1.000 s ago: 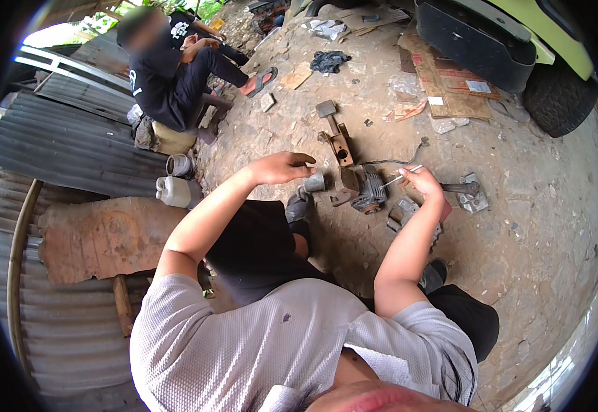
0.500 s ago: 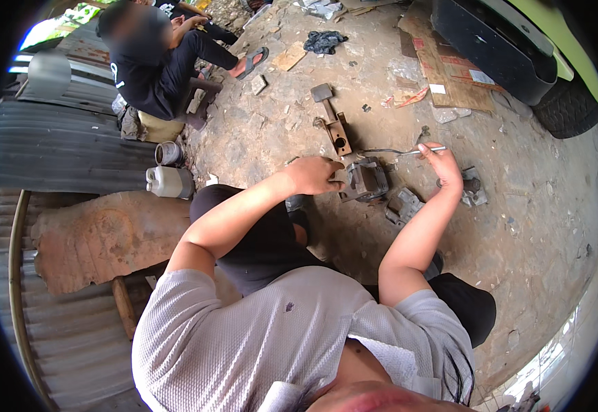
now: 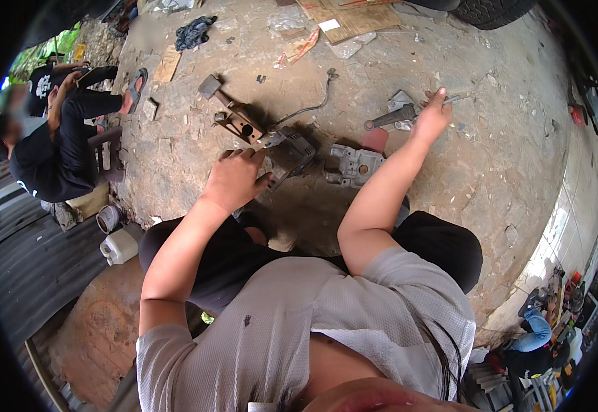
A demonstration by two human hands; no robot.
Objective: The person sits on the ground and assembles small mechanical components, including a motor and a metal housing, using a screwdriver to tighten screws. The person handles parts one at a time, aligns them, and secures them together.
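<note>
My left hand [image 3: 236, 180] is beside the left edge of a dark, finned metal engine block [image 3: 290, 155], its thumb apart from its bent fingers. Whether it touches the block is hard to tell. A rusty steel bracket with a round hole and a pedal-like plate [image 3: 240, 125] lies just beyond those fingers. Out to the right, my right hand [image 3: 435, 118] is closed on a slim silver rod [image 3: 455, 99], whose kind I cannot make out. Near it are a dark ring-ended metal arm [image 3: 389, 117] and, closer in, a grey cast-metal housing [image 3: 357, 166].
A dark cable [image 3: 312, 108] curves over the rough floor behind the block. Cardboard [image 3: 354, 22] and a tyre [image 3: 494, 10] are at the far side. Two seated people [image 3: 55, 147] are at the left, near a white jerrycan [image 3: 119, 246]. Clutter [image 3: 553, 323] fills the lower right.
My view has swung to the right, so the parts appear further left. My right hand has moved right with the rod, away from the block. The left hand's pointing finger has bent.
</note>
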